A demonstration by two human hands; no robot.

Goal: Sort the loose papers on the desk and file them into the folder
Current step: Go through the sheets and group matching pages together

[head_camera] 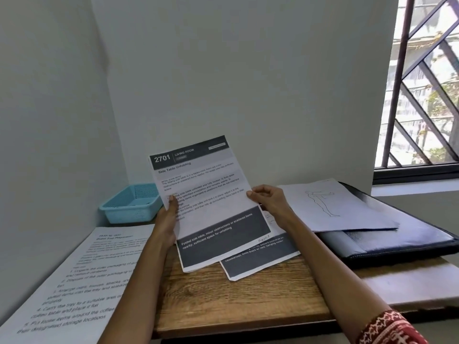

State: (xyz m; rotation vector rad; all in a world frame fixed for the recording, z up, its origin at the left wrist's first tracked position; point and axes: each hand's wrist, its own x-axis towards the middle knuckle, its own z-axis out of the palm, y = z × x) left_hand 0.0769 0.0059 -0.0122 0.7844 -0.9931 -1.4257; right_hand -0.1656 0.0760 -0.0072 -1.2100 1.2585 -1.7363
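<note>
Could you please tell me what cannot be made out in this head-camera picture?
- Second sheet: mostly hidden under the held sheet.
- Left sheet: cut off by the frame edge, blurred text.
- Folder: contents hidden under the drawing sheet.
- Left hand: fingers behind the held sheet.

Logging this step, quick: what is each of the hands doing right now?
Left hand: grips the 2701 sheet at its left edge.
Right hand: pinches the same sheet's right edge.

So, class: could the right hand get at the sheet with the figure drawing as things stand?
Probably yes. The figure drawing sheet lies uncovered on the dark folder, just beside the right hand. But that hand pinches the 2701 page and must let go first.
</note>
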